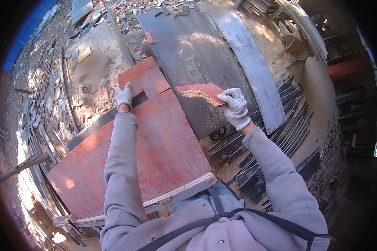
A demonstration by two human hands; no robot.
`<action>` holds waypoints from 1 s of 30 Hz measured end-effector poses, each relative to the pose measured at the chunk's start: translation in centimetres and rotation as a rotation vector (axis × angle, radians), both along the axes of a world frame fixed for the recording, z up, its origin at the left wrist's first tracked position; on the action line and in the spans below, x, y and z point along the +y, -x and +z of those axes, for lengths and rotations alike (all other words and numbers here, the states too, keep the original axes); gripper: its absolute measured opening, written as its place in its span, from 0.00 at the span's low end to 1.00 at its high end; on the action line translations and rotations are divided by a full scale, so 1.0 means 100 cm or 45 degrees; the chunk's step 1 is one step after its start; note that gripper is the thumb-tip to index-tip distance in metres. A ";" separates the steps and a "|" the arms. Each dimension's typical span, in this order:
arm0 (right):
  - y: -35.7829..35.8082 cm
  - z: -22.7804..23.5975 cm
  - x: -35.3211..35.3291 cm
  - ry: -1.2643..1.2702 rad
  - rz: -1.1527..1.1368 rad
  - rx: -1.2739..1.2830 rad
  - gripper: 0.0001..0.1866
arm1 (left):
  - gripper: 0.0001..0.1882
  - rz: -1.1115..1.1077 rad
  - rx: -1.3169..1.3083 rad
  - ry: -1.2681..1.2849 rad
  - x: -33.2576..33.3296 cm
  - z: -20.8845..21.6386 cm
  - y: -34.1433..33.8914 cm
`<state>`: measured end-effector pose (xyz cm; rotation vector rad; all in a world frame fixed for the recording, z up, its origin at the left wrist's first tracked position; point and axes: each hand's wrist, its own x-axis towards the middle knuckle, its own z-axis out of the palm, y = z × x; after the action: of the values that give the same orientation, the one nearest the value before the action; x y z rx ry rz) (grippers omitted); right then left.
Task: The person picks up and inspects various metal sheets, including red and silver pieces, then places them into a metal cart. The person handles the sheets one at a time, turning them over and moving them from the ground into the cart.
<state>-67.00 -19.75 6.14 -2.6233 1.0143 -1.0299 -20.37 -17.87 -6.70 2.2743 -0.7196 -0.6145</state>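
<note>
My right hand (236,106), in a pale knitted glove, grips a broken piece of red-faced plywood (205,91). Raw tan wood shows along its jagged near edge, and it is held up above the dark board on the right. Over on the left, my gloved left hand (123,96) closes on the edge of a smaller red board (147,75). That board lies at the far end of a large red plywood panel (167,134), with a dark gap between them by my left hand. Part of the left fingers is hidden from view.
A long dark board (192,54) stretches away beyond the panel, with a pale plank (255,62) along its right side. Stacked dark strips (276,113) lie at the right. Wood scraps (46,79) litter the ground at the left. A pale wooden edge (178,188) borders the panel near my body.
</note>
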 end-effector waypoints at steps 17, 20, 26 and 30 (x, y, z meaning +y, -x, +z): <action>0.037 -0.068 0.081 -0.127 -0.121 0.479 0.35 | 0.34 0.772 0.247 0.565 0.233 0.028 0.080; -0.001 -0.084 0.076 -0.330 -0.259 0.923 0.40 | 0.28 0.600 0.066 0.262 0.292 0.042 0.111; -0.007 -0.086 0.056 -0.614 0.036 0.850 0.57 | 0.31 0.372 -0.259 -0.460 0.388 0.032 0.189; 0.006 -0.112 0.025 -0.499 0.195 0.773 0.49 | 0.37 0.130 -0.704 -0.178 0.348 0.045 0.208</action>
<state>-67.61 -17.28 -5.08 -2.6488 0.9620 0.0276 -41.20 16.97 -2.19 2.6206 -0.8256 0.0274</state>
